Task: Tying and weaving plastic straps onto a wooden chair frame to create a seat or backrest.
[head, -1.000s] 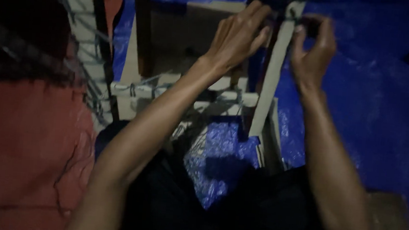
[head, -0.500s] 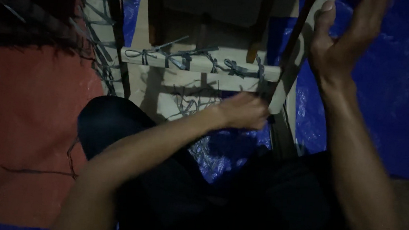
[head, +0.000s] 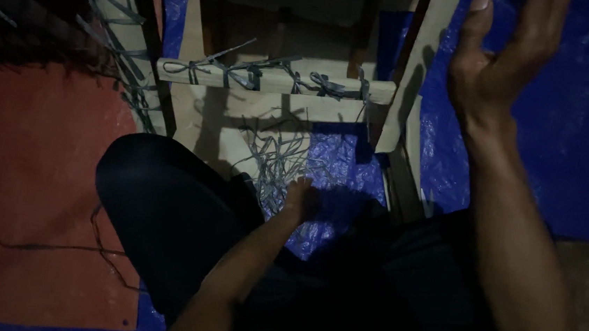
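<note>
L hand point(head: 300, 199) low betw knees, fingers in loose strip pile point(head: 277, 158) on blue tarp point(head: 578, 118); grip unclear. R hand point(head: 503, 52) raised, open, empty, beside wood frame point(head: 273, 81) w/ knotted strips.

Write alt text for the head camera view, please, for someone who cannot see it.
A seated person's left hand reaches down into a bundle of loose grey strips below a wooden frame with strips knotted along its crossbar, while the right hand is raised open. A blue tarp lies beneath.
</note>
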